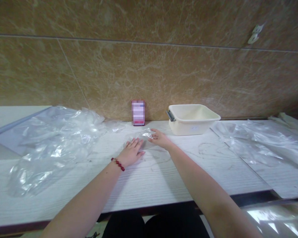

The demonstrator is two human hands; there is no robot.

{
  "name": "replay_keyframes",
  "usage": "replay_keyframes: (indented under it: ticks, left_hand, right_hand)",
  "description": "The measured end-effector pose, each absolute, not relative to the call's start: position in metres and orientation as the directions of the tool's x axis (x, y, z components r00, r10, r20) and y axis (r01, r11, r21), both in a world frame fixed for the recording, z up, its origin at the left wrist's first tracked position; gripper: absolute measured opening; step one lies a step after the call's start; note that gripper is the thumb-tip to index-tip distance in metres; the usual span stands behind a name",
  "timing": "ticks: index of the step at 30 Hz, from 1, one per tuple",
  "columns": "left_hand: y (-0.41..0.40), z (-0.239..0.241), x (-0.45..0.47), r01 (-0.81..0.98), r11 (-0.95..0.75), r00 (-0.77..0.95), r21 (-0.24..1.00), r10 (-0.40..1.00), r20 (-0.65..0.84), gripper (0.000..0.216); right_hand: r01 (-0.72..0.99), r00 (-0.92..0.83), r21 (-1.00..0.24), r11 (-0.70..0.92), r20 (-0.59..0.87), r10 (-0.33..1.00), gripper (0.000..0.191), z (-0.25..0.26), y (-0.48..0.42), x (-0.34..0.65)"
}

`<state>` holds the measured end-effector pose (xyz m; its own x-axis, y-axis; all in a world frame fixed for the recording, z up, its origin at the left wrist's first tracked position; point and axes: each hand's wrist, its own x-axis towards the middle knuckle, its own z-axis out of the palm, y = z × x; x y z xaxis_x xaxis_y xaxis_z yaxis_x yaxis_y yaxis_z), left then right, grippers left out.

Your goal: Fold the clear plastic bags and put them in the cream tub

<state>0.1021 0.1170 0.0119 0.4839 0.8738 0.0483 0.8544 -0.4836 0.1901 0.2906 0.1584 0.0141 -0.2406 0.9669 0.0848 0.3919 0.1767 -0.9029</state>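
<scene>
**A:** Where was the small crinkled piece of clear plastic film (142, 136)?

**B:** At the centre of the frame. It lay on the white wood-grain table (149, 185), just below the pink rectangular box (138, 113) that stood against the brown marble-patterned wall (149, 72).

**A:** And the hands?

**B:** The left hand (132, 152) lay palm down on the film's lower left part. Its fingers were stretched out and unclenched, pressing rather than grasping. A red bead bracelet (118, 164) sat on its wrist. The right hand (159, 138) rested on the film's right edge, just beside the left. I could not tell whether its fingers pinched the film or only touched it.

**A:** What lay around them?

**B:** A cream rectangular plastic tub (193, 119) with a dark handle stood right of centre, near the right hand but apart from it. A large heap of crumpled clear plastic sheeting (54, 145) filled the left of the frame. Flatter clear plastic sheets (260, 145) covered the table at the right.
</scene>
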Motion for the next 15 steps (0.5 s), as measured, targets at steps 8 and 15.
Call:
replay_keyframes:
  ticks: [8,15]
  left_hand:
    - [0.123,0.013,0.093,0.857,-0.465,0.467,0.224,0.883,0.047,0.060]
    - [0.152,0.022,0.039,0.891,-0.343,0.321,0.296,0.939,0.123,0.040]
  right_hand:
    - [0.457,-0.304,-0.865,0.207,0.067,0.950,0.029,0.019,0.151,0.292]
    - [0.544,-0.303,-0.824,0.158,-0.018,0.953,0.032,0.025,0.141,0.295]
